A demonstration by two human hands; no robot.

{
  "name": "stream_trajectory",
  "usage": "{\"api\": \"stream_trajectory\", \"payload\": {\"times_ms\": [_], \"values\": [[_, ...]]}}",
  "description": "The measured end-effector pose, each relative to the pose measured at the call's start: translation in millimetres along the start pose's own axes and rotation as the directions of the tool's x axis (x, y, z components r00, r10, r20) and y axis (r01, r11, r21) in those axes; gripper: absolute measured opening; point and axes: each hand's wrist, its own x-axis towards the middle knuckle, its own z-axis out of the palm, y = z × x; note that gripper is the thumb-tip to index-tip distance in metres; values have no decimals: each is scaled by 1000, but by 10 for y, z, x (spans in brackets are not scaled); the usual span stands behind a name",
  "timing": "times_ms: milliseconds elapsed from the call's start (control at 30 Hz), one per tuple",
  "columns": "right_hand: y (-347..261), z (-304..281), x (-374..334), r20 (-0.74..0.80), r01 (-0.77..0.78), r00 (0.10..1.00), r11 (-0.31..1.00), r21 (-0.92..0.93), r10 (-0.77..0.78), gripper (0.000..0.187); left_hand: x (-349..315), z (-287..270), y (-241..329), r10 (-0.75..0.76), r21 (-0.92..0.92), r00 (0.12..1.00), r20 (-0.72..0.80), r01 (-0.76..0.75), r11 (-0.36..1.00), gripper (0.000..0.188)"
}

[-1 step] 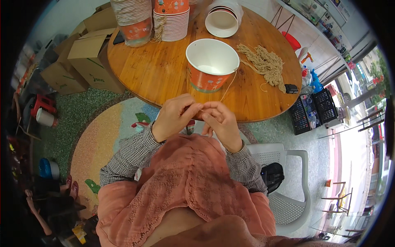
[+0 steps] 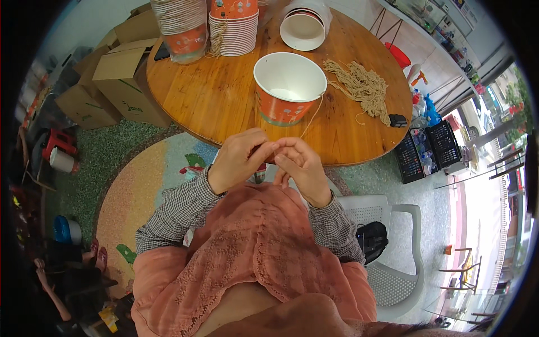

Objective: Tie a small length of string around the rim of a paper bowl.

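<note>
**Pinching thin tan twine (image 2: 314,118) near edge of wooden table (image 2: 213,106)**

At left, pinching narrow with left hand (image 2: 238,160), thumb to index, seemingly on twine. Next, see orange-and-white paper tub (image 2: 288,96) upright on table. With right hand (image 2: 306,170), curling fingers beside left fingertips; cannot tell how firmly closed on twine. Trace twine from behind right index up to tub's right rim. Looks light, soft, limp, probably not slippery; best pinched close to fingertips, near its end. Farther right, note loose twine tangle (image 2: 364,92).

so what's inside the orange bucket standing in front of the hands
Inside the bucket, only white wall and bottom show. The inner wall nearest the person is hidden behind the front rim.
</note>
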Motion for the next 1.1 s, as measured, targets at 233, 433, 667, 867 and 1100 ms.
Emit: {"api": "stream_trajectory", "payload": {"times_ms": [233, 433, 667, 867, 1100], "values": [[111, -5, 57, -9, 143, 989, 979, -145, -145, 10, 54, -11, 71, 85, 94, 996, 27, -87, 992, 13], [107, 30, 73, -85, 207, 970, 955, -211, -229, 7, 113, -42, 59, 54, 9, 994, 95, -55, 998, 8], [204, -106, 174, -98, 224, 963, 948, -226, -251, 7, 254, -88, -67, 119, 20, 978, 170, -124, 992, 14], [177, -270, 171, -171, 224, 956, 969, -106, -239, 6, 965, -535, -736, 454, 563, 887, 84, -419, 712, 36], [166, -426, 161, -286, 269, 914, 957, -109, -289, 7, 1050, -329, -703, 549, 624, 806, 223, -551, 555, 32]]}}
